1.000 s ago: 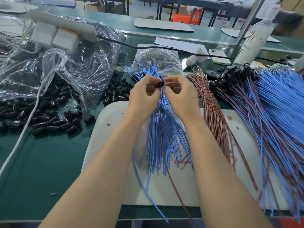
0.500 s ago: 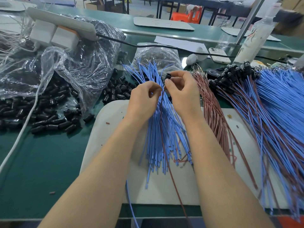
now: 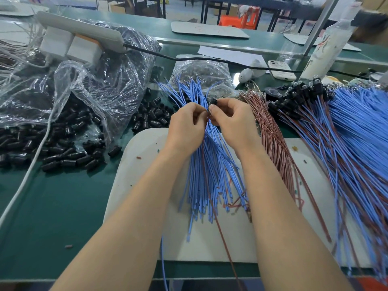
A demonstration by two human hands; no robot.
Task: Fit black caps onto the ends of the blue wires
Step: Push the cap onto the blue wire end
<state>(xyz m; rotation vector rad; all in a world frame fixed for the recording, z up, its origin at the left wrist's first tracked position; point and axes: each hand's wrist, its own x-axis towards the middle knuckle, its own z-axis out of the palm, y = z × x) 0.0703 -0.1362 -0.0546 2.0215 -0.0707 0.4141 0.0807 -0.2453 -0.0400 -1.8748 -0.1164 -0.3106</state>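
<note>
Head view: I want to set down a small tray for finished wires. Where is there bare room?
The green bench in front of the loose black caps, between the white cable and the white mat, is mostly bare. The mat's left strip is free too. Crowded: blue wires mid-mat, capped wires right.

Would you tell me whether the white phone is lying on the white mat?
No, the white phone lies on the green table behind the brown wires, off the white mat.

green workbench (image 3: 63, 206); second bench (image 3: 163, 30) behind; orange stools (image 3: 239, 16), perhaps plastic, beyond
</note>
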